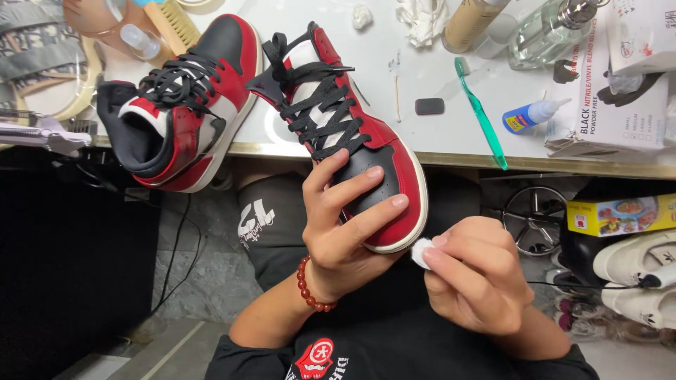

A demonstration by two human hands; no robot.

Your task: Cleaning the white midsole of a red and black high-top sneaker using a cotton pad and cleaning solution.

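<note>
A: Head view, looking down. Start with the hands: what has the left hand (pixel 345 225) got?

B: It is wrapped around the toe of the held sneaker (pixel 352 134), a red, black and white high-top with black laces. The fingers (pixel 366 184) lie spread across the black toe box, so the hand is half curled and gripping, not flat.

A: And the right hand (pixel 475 274)?

B: Closed almost to a fist, pinching a small white pad (pixel 421 251) between thumb and fingertips. The pad sits just beside the sneaker's white toe edge, at its lower right; I cannot tell whether it touches the rubber.

A: Where does that sneaker lie overall?

B: Its heel end rests on the white table (pixel 422 77), while its toe hangs past the table's front edge, over the person's lap and into the left hand.

A: What else is around the sneaker?

B: To its left, on the table's edge, the second sneaker (pixel 179 105) lies on its side, near but apart. To its right lie a small dark block (pixel 429 106), then a green toothbrush (pixel 482 116), then a little blue-labelled bottle (pixel 531 116). A red bead bracelet (pixel 310 285) circles the left wrist below the sneaker.
</note>
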